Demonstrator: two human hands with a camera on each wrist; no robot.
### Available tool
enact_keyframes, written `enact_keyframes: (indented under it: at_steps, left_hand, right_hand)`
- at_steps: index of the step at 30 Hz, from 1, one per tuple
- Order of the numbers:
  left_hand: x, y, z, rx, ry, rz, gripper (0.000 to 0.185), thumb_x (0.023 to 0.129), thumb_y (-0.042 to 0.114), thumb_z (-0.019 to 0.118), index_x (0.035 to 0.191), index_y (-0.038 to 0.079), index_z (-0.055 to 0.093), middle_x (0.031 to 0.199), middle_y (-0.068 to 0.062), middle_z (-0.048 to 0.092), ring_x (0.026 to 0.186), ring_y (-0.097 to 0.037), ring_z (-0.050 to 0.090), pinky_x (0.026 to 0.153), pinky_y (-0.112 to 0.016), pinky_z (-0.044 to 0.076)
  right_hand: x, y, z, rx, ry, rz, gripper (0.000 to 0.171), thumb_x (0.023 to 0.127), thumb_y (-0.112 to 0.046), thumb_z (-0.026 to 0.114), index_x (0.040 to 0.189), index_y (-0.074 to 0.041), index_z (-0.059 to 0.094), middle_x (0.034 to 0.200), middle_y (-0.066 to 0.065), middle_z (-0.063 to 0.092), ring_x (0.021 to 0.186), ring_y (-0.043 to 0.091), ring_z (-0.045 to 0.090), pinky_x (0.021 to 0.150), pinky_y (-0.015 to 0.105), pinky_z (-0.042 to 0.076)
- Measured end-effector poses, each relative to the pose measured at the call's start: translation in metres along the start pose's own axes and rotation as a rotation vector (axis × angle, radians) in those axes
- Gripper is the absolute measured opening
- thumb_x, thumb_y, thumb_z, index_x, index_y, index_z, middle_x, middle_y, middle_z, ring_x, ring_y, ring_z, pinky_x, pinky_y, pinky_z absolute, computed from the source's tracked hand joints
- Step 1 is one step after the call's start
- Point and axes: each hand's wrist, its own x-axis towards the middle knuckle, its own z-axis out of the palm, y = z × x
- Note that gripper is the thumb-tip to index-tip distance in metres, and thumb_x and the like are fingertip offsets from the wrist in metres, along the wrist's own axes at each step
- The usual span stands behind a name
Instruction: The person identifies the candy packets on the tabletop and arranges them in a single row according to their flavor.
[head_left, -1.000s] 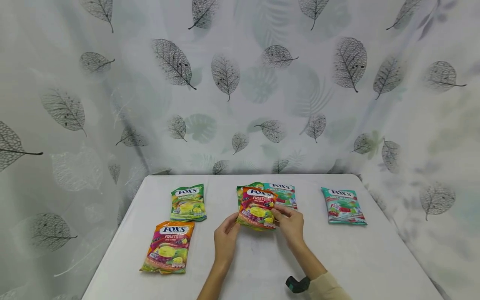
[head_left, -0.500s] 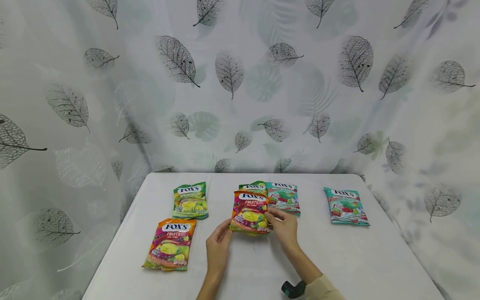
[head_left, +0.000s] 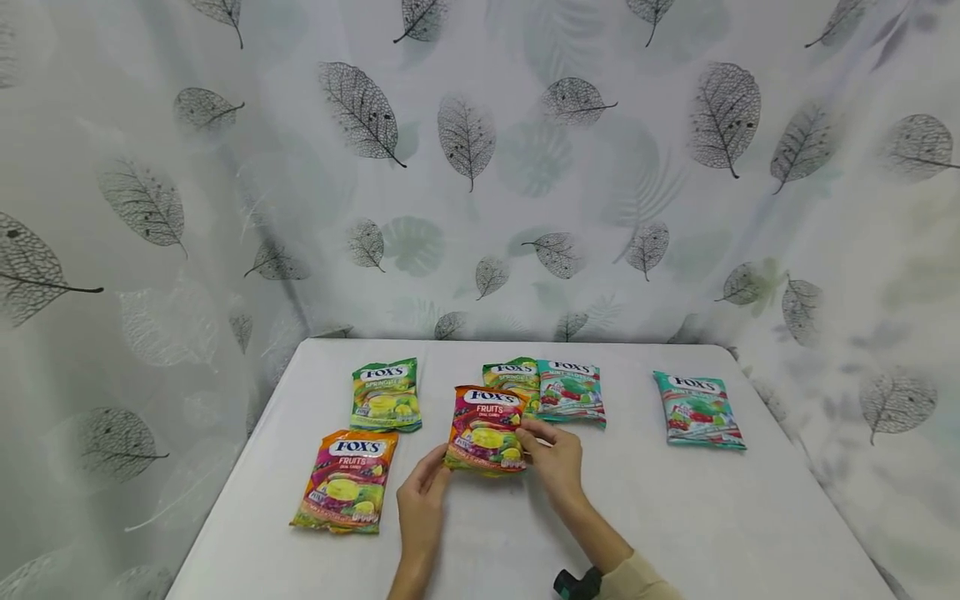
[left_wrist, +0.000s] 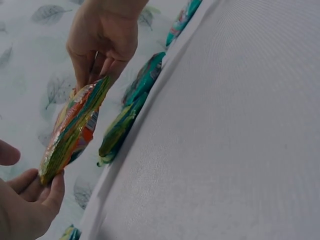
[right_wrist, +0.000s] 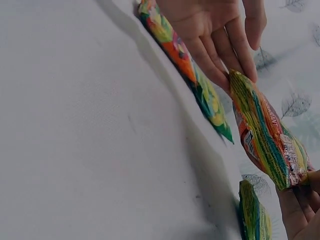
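An orange and pink Fox's Fruits candy bag (head_left: 486, 429) is held between both hands just above the white table (head_left: 675, 517). My left hand (head_left: 437, 461) pinches its lower left corner. My right hand (head_left: 529, 435) pinches its lower right edge. In the left wrist view the bag (left_wrist: 70, 131) is seen edge-on, with left fingers (left_wrist: 42, 192) at its near end and the right hand (left_wrist: 97, 65) at its far end. The right wrist view shows the right fingers (right_wrist: 235, 62) on the bag (right_wrist: 265, 132) and the left hand (right_wrist: 300, 210) at its other end.
Behind the held bag lie a green Springtea bag (head_left: 512, 377) and a teal Mint bag (head_left: 572, 390), side by side. Another green bag (head_left: 385, 395), a second Fruits bag (head_left: 347, 481) and a second teal bag (head_left: 697, 410) lie apart on the table. A leaf-print curtain hangs behind.
Both hands have drawn the Fruits bag to the left and toward me, off the green bag behind it. The other bags have stayed put.
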Motion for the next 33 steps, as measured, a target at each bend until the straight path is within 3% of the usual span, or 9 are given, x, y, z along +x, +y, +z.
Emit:
enact_keyframes:
  at_steps: [7, 24, 33]
  left_hand:
    - [-0.004, 0.002, -0.009, 0.030, 0.021, -0.030, 0.035, 0.105, 0.013, 0.060, 0.139, 0.006, 0.066, 0.141, -0.011, 0.065, 0.131, -0.027, 0.062, 0.099, -0.023, 0.053]
    - [-0.013, 0.008, -0.026, 0.039, 0.051, -0.034, 0.035, 0.105, 0.007, 0.059, 0.138, 0.001, 0.065, 0.140, -0.016, 0.065, 0.133, -0.030, 0.060, 0.098, -0.016, 0.050]
    - [-0.019, 0.011, -0.034, 0.060, 0.058, -0.084, 0.036, 0.106, 0.011, 0.058, 0.140, 0.002, 0.064, 0.142, -0.017, 0.063, 0.135, -0.032, 0.058, 0.098, -0.016, 0.050]
  right_hand:
    - [-0.006, 0.001, 0.008, 0.011, -0.014, 0.022, 0.016, 0.095, -0.007, 0.076, 0.108, 0.001, 0.080, 0.103, 0.016, 0.075, 0.083, 0.020, 0.077, 0.064, 0.029, 0.062]
    - [-0.018, 0.003, 0.023, 0.028, -0.045, 0.028, 0.018, 0.096, -0.007, 0.075, 0.111, 0.001, 0.079, 0.107, 0.016, 0.076, 0.084, 0.022, 0.077, 0.066, 0.029, 0.062]
    - [-0.025, 0.006, 0.028, 0.004, -0.074, 0.024, 0.019, 0.096, -0.008, 0.075, 0.113, 0.002, 0.078, 0.099, 0.014, 0.075, 0.083, 0.022, 0.077, 0.068, 0.029, 0.063]
